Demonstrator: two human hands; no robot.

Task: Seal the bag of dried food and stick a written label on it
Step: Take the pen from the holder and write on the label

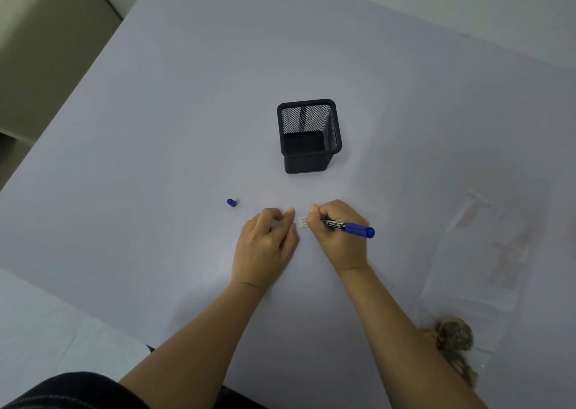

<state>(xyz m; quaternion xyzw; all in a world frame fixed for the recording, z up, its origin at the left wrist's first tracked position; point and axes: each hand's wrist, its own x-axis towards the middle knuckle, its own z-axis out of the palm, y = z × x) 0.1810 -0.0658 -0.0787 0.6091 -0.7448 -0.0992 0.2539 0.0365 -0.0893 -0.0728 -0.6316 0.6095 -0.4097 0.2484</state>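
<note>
White print along the black barrel of the blue marker (349, 227), running lengthwise: begins with what looks like "Permanent M…", remainder hidden under the fingers of the right hand (338, 234). A few short lines of small dark print on the white label (302, 222) lying on the desk (187, 128), too small to read.

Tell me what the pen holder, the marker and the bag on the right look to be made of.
Pen holder: likely black metal mesh, matte; the table shows through its grid walls. Marker: plastic, probably, with a glossy blue end and a printed dark barrel. Bag: thin clear plastic film, it seems; nearly see-through with faint sheen and creases.
</note>
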